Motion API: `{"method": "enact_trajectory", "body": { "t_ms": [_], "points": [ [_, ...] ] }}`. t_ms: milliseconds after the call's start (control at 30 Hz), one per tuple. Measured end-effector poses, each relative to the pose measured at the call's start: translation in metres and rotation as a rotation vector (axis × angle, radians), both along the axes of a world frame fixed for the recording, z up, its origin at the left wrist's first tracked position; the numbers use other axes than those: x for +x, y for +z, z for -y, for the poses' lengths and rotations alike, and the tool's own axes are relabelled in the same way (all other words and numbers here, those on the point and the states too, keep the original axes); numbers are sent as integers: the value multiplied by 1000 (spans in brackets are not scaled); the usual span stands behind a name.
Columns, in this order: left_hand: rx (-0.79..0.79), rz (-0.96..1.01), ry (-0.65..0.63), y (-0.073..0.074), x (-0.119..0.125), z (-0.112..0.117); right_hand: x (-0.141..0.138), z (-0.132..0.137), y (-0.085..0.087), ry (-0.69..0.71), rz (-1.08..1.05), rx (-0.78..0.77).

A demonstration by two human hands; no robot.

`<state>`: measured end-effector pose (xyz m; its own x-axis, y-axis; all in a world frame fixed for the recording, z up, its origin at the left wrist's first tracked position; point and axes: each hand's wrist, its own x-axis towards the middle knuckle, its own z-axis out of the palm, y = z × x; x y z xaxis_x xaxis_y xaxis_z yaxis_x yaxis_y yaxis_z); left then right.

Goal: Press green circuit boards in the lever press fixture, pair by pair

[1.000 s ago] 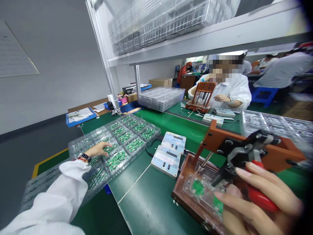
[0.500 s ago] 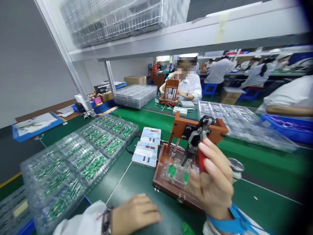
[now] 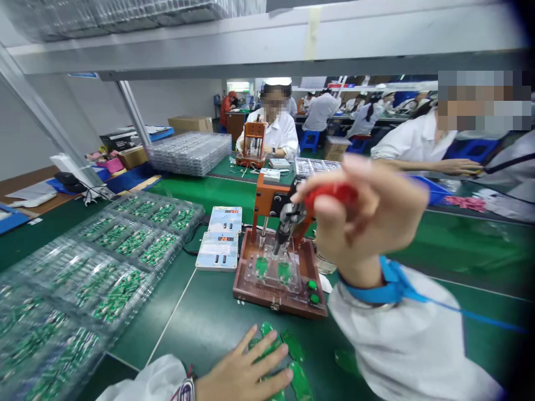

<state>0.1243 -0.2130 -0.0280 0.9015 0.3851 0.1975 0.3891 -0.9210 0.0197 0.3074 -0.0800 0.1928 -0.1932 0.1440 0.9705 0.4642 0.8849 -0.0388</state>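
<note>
My right hand (image 3: 368, 211), slightly blurred, is closed around the red lever handle (image 3: 334, 193) of a toggle clamp. This clamp (image 3: 288, 223) is mounted on an orange and brown test fixture (image 3: 267, 301). Under its dark plunger, two green circuit boards (image 3: 284, 272) sit in a clear plate. Two green buttons (image 3: 313, 299) show at the fixture's right side. My left hand (image 3: 246, 367) is open, fingers spread over several loose green circuit boards (image 3: 298, 379) on the table in front of the fixture; whether it presses on them I cannot tell.
Left of the fixture stand two light-blue boxes with red digits (image 3: 217, 249). Divided clear trays of green boards (image 3: 125, 245) fill the table's left side. Stacked clear trays (image 3: 192, 153) stand behind. A white shelf beam (image 3: 209, 47) crosses overhead. Co-workers sit opposite and at right.
My right hand has swung the red handle upward. My left hand's fingers have spread out over the loose boards. The view has turned right, so the scene sits further left.
</note>
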Motion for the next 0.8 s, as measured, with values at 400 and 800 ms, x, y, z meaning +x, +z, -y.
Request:
{"method": "enact_trajectory", "body": {
  "t_ms": [400, 800],
  "points": [
    [-423, 3, 342, 8, 4, 14, 35, -34, -43, -289, -287, -336],
    [-297, 19, 338, 1, -4, 25, 42, 45, -166, -153, 418, -795]
  ]
}}
